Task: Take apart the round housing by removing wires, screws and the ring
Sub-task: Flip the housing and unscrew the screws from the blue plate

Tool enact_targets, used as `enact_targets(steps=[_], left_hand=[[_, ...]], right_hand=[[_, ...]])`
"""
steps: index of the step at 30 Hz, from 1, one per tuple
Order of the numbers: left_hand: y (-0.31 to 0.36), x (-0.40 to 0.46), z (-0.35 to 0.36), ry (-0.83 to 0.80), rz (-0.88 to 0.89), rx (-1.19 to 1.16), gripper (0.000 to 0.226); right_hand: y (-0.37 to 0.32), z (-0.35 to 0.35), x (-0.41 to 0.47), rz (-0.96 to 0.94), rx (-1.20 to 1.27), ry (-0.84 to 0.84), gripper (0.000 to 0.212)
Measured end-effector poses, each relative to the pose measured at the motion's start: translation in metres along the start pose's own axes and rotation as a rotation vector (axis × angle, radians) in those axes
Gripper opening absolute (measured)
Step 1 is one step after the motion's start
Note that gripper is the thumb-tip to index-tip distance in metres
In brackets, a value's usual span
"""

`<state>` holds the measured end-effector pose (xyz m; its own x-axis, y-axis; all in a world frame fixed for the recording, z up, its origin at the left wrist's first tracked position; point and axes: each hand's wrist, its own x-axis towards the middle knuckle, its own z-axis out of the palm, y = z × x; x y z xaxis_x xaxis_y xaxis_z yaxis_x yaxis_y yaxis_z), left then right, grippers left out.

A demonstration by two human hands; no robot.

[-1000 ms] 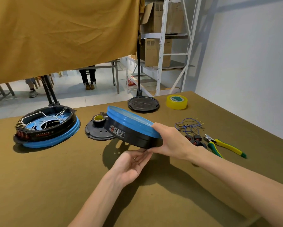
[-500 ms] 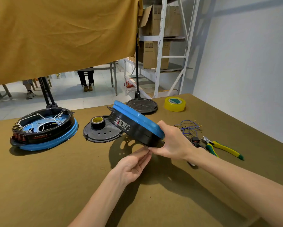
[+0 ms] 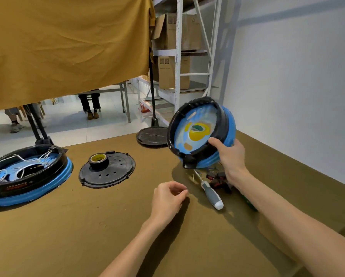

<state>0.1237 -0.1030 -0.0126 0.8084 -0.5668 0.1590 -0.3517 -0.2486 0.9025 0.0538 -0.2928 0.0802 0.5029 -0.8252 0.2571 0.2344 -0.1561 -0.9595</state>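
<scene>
One-handed hold on a tipped housing

Above the worktop (image 3: 87, 226), the round housing (image 3: 201, 132) stands on edge, gripped only by the right hand (image 3: 230, 156); it could slip onto the screwdriver (image 3: 210, 193). The left hand (image 3: 167, 200) hangs loosely curled, holding nothing visible.

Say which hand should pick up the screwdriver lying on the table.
Left. The left hand holds nothing and hovers just beside the grey-and-white-handled screwdriver, while the right hand grips the tilted black-and-blue round housing off the olive-covered table.

Workshop: metal shelving (image 3: 177, 56), boxes (image 3: 173, 72), screwdriver (image 3: 211, 193).
</scene>
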Motion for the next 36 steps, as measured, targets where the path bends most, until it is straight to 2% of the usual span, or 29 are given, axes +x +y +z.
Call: enact_targets(steps=[4,9,12,14,16,17,19,20,23,26,30,32,36], left_hand=[[0.002,0.031,0.024,0.084,-0.014,0.041,0.001],[0.003,0.054,0.037,0.076,-0.103,-0.009,0.011],[-0.002,0.051,0.023,0.132,-0.114,-0.132,0.018],[-0.005,0.046,0.004,0.219,-0.189,-0.311,0.022],[-0.002,0.040,-0.018,0.226,-0.285,-0.516,0.026],[0.002,0.036,-0.028,0.178,-0.336,-0.642,0.031],[0.012,0.026,-0.047,0.028,-0.434,-0.897,0.063],[0.014,0.021,-0.054,-0.025,-0.458,-0.948,0.079],[0.024,0.005,-0.072,-0.072,-0.443,-0.767,0.103],[0.025,-0.003,-0.081,0.050,-0.387,-0.514,0.098],[0.014,-0.016,-0.092,0.170,-0.341,-0.432,0.084],[0.006,-0.022,-0.099,0.172,-0.371,-0.511,0.075],[0.000,-0.029,-0.120,0.052,-0.428,-0.797,0.051]], right_hand=[[0.003,-0.018,0.008,0.135,0.147,0.043,0.056],[0.013,-0.026,0.006,0.255,0.271,0.065,0.034],[0.014,-0.028,0.005,0.316,0.336,0.045,0.035],[0.016,-0.028,0.003,0.337,0.370,-0.004,0.036],[0.018,-0.025,-0.002,0.345,0.387,-0.053,0.035],[0.019,-0.022,-0.006,0.349,0.390,-0.074,0.034],[0.022,-0.011,-0.015,0.353,0.391,-0.112,0.033],[0.024,-0.005,-0.019,0.353,0.388,-0.126,0.033],[0.027,0.011,-0.032,0.378,0.393,-0.161,0.035],[0.029,0.027,-0.047,0.419,0.438,-0.235,0.034],[0.031,0.039,-0.063,0.456,0.486,-0.337,0.041],[0.030,0.040,-0.069,0.486,0.512,-0.410,0.049],[0.028,0.039,-0.070,0.554,0.522,-0.488,0.048]])
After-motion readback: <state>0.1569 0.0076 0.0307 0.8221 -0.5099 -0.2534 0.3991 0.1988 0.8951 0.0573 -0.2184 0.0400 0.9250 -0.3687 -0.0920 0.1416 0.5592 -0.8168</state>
